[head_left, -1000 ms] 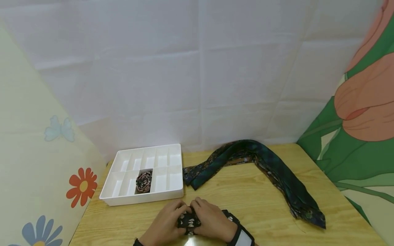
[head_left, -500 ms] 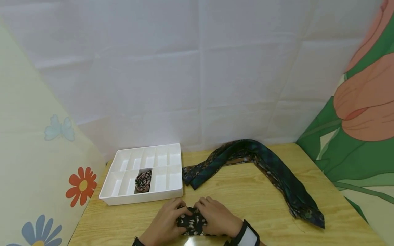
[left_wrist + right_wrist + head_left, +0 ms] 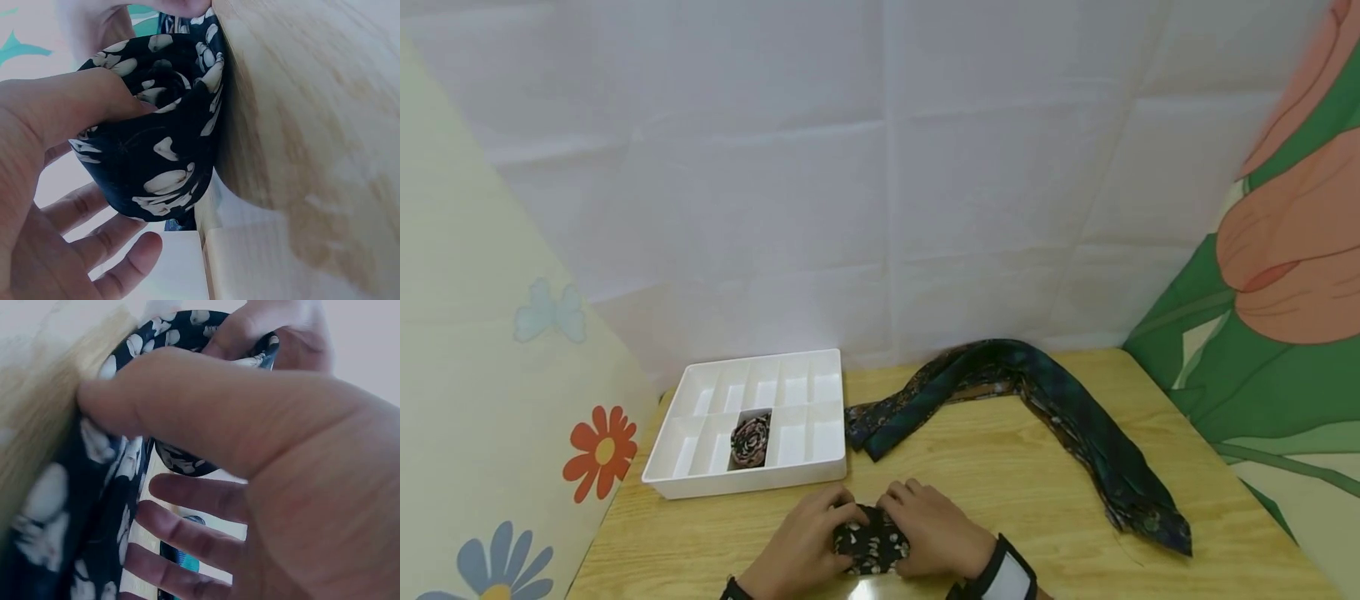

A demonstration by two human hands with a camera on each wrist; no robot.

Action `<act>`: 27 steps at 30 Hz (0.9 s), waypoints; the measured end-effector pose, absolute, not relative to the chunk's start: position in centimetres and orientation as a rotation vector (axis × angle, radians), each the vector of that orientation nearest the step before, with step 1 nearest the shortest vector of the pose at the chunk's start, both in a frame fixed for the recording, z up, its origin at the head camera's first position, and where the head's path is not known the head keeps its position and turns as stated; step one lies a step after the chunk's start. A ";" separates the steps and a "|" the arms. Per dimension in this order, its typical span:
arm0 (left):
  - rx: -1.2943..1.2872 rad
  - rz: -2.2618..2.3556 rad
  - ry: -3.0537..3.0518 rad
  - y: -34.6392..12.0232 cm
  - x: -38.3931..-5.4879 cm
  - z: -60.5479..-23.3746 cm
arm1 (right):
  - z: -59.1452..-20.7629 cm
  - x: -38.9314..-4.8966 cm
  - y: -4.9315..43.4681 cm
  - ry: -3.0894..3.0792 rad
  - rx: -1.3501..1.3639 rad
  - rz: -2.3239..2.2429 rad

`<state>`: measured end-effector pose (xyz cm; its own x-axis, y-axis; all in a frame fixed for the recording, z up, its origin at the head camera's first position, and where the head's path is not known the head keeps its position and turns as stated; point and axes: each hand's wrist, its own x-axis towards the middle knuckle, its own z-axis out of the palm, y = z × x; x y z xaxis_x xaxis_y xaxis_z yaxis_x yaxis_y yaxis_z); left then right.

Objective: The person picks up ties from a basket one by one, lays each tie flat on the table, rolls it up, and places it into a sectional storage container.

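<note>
Near the table's front edge lies a black necktie (image 3: 872,542) with a pale print, partly rolled up. In the left wrist view the roll (image 3: 162,150) stands against the table, its coiled end showing. My left hand (image 3: 808,533) grips it, the thumb inside the coil and fingers around the outside. From the other side my right hand (image 3: 936,533) holds the necktie, its thumb (image 3: 119,406) over the flat strip beside the roll. The unrolled strip (image 3: 69,506) runs along the table in the right wrist view; in the head view the right hand and wrist hide it.
A white divided tray (image 3: 745,482) stands at the left, one compartment holding a rolled pink-and-black necktie (image 3: 750,442). Dark green plaid and floral neckties (image 3: 1075,408) lie in an arc behind and to the right. A pale wall sheet (image 3: 880,208) closes off the back.
My right hand has shifted slightly right and more of the black necktie shows between the hands. The left hand stays nearly in place; the tray and other neckties have not moved.
</note>
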<state>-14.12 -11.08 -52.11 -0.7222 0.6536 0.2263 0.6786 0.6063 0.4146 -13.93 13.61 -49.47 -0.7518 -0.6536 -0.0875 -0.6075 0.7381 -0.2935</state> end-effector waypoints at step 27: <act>-1.211 -0.717 -2.643 -10.4 -13.9 -51.8 | -49.0 -13.9 13.6 2.757 -1.013 -0.388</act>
<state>-13.88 -10.37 -51.84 -0.6637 0.6749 0.3225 0.7453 0.5605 0.3611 -13.87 13.59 -49.02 -0.7522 -0.6545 -0.0769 -0.6078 0.7341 -0.3026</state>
